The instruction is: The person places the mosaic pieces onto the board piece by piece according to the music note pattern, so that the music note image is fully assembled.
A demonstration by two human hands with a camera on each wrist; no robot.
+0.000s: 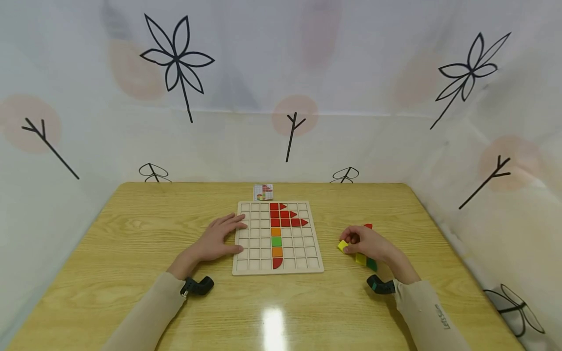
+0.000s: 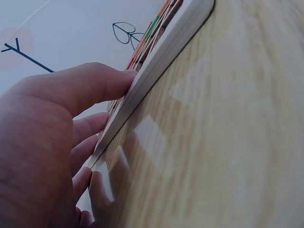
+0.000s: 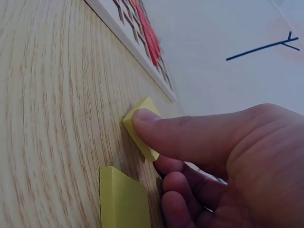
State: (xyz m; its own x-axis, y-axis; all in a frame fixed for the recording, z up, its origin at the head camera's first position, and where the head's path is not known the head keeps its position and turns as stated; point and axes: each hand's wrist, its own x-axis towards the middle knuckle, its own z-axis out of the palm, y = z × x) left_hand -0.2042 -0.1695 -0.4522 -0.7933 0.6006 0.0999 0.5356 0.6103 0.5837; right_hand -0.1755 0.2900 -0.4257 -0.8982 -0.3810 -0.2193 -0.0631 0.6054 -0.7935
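A pale wooden grid board [image 1: 304,242] lies mid-table. Red squares and triangles fill its upper cells, with a column of orange [image 1: 275,232], green [image 1: 276,241] and orange squares and a rounded red piece [image 1: 277,263] below. My left hand [image 1: 218,239] rests at the board's left edge, fingers spread over the rim and thumb [image 2: 102,83] against the side. To the board's right, my right hand [image 1: 368,242] pinches a yellow square block [image 1: 342,246] by thumb and fingers, tilted close over the table. Another yellow block [image 3: 124,199] lies under that hand.
Around the right hand lie a dark green piece [image 1: 371,264] and a red piece [image 1: 368,225], both partly covered. A small printed pattern card [image 1: 258,193] sits behind the board. Patterned cloth [image 1: 246,146] hangs beyond the table's back and side edges.
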